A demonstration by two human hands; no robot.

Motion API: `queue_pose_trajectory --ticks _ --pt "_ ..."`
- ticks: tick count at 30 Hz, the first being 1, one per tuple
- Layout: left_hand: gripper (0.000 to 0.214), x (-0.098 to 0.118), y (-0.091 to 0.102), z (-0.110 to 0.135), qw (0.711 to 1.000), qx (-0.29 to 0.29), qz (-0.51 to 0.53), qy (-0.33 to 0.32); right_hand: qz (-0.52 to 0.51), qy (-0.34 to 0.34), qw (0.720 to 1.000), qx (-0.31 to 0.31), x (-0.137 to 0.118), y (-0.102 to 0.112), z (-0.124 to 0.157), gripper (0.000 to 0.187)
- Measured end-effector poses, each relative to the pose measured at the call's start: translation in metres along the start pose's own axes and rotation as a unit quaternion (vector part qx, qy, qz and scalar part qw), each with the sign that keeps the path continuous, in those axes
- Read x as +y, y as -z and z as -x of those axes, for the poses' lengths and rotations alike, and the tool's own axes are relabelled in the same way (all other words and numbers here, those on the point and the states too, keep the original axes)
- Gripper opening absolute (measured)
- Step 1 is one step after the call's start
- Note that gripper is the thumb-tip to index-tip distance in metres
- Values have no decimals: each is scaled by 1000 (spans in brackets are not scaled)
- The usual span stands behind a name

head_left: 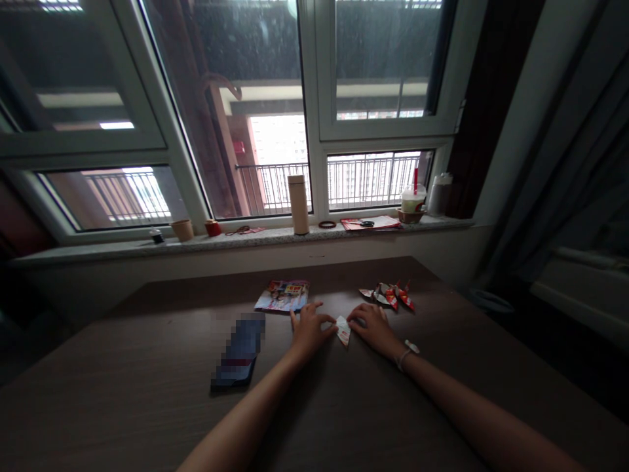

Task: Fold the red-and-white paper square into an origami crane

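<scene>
A small piece of folded paper, white with reddish print and kite-shaped, lies on the dark brown table between my hands. My left hand has its thumb and forefinger closed at the paper's left edge, while its other fingers stick out. At the right edge, the bent fingers of my right hand meet the paper close to its top. A pale band circles my right wrist. Just beyond my right hand sit several folded paper cranes in red and white, grouped together.
A phone, its screen blurred out, lies left of my left arm. Behind that hand is a colourful packet. Along the windowsill stand a beige flask, a paper cup, a drink with a straw and scissors on red-and-white sheets.
</scene>
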State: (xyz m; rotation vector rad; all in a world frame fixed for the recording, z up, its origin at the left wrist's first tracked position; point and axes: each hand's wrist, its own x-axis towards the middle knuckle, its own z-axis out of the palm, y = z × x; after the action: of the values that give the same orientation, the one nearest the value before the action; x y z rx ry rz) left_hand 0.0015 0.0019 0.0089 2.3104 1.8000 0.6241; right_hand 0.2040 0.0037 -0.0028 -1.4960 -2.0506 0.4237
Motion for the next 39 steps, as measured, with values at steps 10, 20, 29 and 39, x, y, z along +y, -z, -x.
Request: queue_pose_trajectory --ticks 10,20,29,39 --pt "13 6 -1 -3 1000 0 17 8 13 -27 999 14 -5 -3 -5 18" --pt "19 14 0 -1 997 -29 43 55 12 -35 999 11 -6 -8 -5 18" --pt "18 14 -2 -1 997 -31 23 68 5 -46 999 10 -10 -7 -5 20" --pt "18 17 -6 0 998 -12 12 56 7 -53 999 4 -12 -7 -5 19"
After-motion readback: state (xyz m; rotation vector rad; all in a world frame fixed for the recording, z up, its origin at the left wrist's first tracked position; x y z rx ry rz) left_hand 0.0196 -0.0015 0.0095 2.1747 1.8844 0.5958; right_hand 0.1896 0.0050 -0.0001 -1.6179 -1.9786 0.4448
